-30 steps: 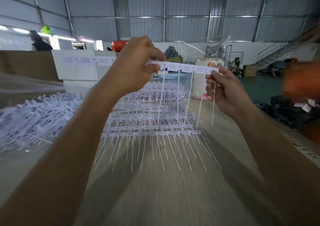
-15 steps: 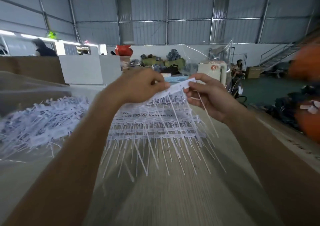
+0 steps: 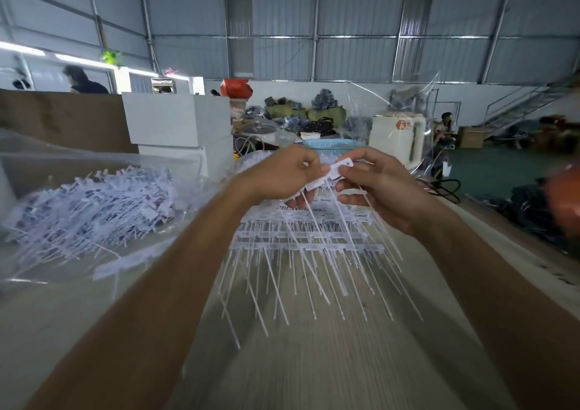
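Bunched shorter than before, the tag strip [image 3: 332,173] is being pinched at twelve o'clock between left hand [image 3: 279,174] and right hand [image 3: 387,190], above the stack [image 3: 309,246]; trailing tails are risking being snagged, tearing tags.

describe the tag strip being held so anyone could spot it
On the long pale table lies a flat stack of white tag strips. Above its far end, the left hand and right hand pinch one strip. It alone is lifted and tilted, tails dangling.
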### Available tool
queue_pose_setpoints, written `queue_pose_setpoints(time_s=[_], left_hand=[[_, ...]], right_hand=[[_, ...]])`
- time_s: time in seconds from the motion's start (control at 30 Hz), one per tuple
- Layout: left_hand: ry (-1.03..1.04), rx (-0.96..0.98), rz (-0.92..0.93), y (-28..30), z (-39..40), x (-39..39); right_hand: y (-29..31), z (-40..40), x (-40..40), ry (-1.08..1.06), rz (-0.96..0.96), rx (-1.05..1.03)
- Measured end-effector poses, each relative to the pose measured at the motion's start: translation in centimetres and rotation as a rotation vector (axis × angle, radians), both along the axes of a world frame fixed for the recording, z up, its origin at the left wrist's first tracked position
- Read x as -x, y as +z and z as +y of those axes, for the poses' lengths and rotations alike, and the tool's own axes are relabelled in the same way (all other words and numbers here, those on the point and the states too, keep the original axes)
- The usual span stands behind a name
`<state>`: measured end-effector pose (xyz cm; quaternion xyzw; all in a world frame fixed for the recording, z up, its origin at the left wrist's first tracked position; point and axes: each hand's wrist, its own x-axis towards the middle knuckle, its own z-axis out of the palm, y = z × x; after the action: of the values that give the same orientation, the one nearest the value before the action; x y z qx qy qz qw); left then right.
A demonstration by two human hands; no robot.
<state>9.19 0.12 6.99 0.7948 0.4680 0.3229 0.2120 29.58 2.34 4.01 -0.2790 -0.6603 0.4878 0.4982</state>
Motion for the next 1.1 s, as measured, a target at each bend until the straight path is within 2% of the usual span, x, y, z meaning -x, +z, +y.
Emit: queue_pose_setpoints(time_s=[0.13, 0.23, 0.33, 0.43, 0.53, 0.63, 0.9, 1.1], left_hand=[[0.098, -0.210, 0.114, 0.4, 0.4, 0.3], [0.125, -0.245, 0.246, 0.4, 0.5, 0.2], [0.190, -0.288, 0.370, -0.1, 0.8, 0.0], [0.167, -0.224, 0.406, -0.6, 0.9, -0.1], [0.163, -0.172, 0.309, -0.8, 1.0, -0.2], [0.218, -0.201, 0.228, -0.7, 1.0, -0.2], [0.262, -0.124, 0.116, -0.1, 0.8, -0.2], [0.264, -0.075, 0.056, 0.2, 0.6, -0.3]], right_hand=[[-0.4, 0.0, -0.3, -0.051, -0.225, -0.103], [-0.6, 0.1, -0.4, -0.053, -0.373, -0.147], [-0.8, 0.0, -0.6, -0.007, -0.399, -0.133], [-1.1, 0.0, -0.7, 0.003, -0.412, -0.128], [-1.3, -0.1, -0.2, -0.048, -0.365, -0.139], [-1.0, -0.1, 0.7, -0.139, -0.348, -0.228], [-0.8, -0.2, 1.4, -0.399, -0.568, -0.619], [-0.8, -0.4, 1.5, -0.474, -0.648, -0.906]])
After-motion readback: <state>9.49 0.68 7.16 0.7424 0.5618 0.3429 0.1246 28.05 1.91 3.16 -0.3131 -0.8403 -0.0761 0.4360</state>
